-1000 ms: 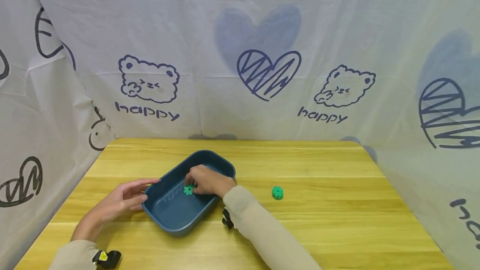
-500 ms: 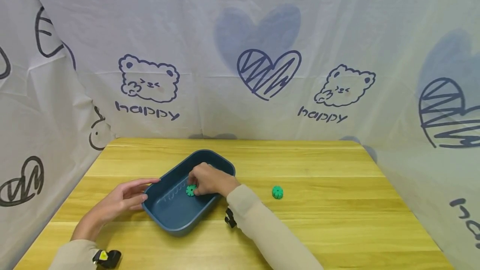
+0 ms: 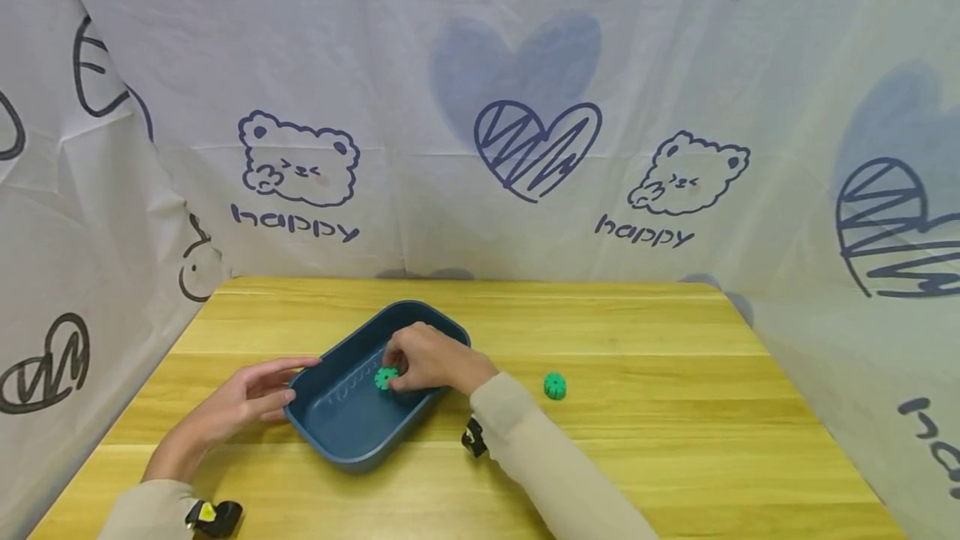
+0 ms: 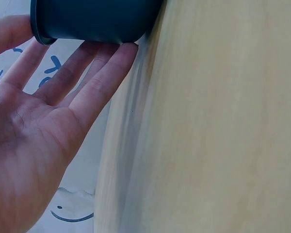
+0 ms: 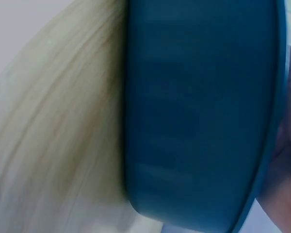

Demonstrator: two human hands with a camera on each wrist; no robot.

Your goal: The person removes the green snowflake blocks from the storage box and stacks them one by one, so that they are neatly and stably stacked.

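A dark blue rectangular bin [image 3: 352, 427] with rounded corners stands at an angle on the table. My left hand [image 3: 236, 402] is at its left end, straight fingers touching the outer wall, as the left wrist view also shows. My right hand [image 3: 427, 359] reaches over the near side into the bin and pinches a small green notched disc [image 3: 386, 378] with a hole in its middle. In the right wrist view the bin's outer wall [image 5: 199, 116] hides most of that hand and all of the disc.
Another green notched piece [image 3: 555, 386] lies on the wooden table [image 3: 660, 440], right of the bin and beyond the right forearm. A white cloth [image 3: 420, 215] printed with hearts and bears hangs behind the table and along both sides.
My right hand has shifted slightly rightward inside the bin, and the green disc in its fingers has moved along with it. The left hand and the bin have stayed in place.
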